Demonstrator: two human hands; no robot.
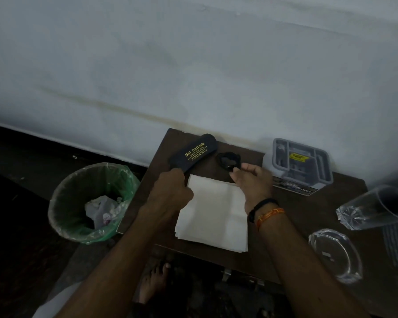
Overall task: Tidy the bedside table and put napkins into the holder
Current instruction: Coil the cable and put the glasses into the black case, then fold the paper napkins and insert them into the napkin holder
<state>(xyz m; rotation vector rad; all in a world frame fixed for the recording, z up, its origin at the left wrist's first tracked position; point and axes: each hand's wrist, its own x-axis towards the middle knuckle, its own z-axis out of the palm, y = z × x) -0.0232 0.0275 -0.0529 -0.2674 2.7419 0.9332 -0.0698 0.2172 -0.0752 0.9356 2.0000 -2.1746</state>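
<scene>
A stack of white napkins [214,214] lies on the dark brown bedside table [292,216], near its front edge. My left hand [172,189] grips the stack's far left corner. My right hand [253,182] rests on its far right corner, fingers curled at the stack's edge beside a small black object [229,159]. A black spectacle case [193,153] with gold lettering lies at the table's back left. A clear plastic holder [372,210] lies tipped at the right edge.
A grey box printed with an organiser picture [301,166] stands at the back against the wall. A clear glass ashtray [336,255] sits at the front right. A bin with a green liner [90,203] stands on the floor to the left. My bare foot [154,281] is below the table.
</scene>
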